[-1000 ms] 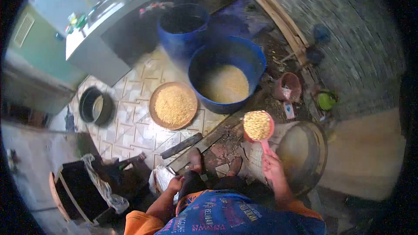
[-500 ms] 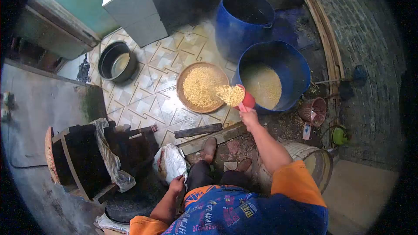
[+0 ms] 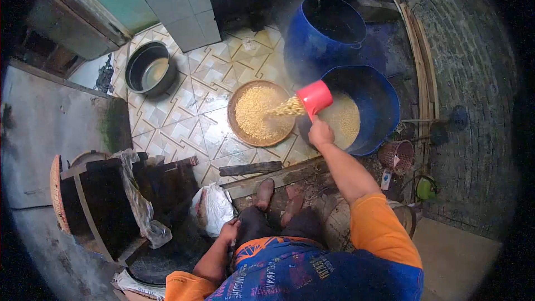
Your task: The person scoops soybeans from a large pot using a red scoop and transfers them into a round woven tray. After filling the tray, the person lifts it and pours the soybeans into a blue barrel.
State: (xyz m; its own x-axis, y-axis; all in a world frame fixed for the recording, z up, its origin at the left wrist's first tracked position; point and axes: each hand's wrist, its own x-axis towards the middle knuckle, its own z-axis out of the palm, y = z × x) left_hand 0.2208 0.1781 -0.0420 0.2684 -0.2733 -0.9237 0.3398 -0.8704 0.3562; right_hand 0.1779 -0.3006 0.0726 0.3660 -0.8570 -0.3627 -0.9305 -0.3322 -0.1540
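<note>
My right hand (image 3: 321,133) is closed round the handle of a red plastic dipper (image 3: 316,97). The dipper is tipped to the left, and yellow soybean-like grains (image 3: 286,108) stream from its mouth. They fall onto a heap of the same grains (image 3: 253,114) in a round woven tray (image 3: 234,127) on the tiled floor. Just right of the dipper stands a blue drum (image 3: 384,108) with grains and cloudy liquid inside. Beside my thigh, near a white sack (image 3: 216,209), my left hand (image 3: 229,231) is closed with curled fingers; whatever it holds is hidden.
Behind the drum stands a second blue barrel (image 3: 320,44). A dark pot (image 3: 150,69) sits on the tiles to the left. A wooden plank (image 3: 251,168) lies before my feet, and a woven basket (image 3: 397,155) is at right. Black furniture (image 3: 106,200) stands at lower left.
The red dipper has turned over further to the left, and its grains now pour into the tray. My right hand has risen slightly; my left hand stays by my thigh.
</note>
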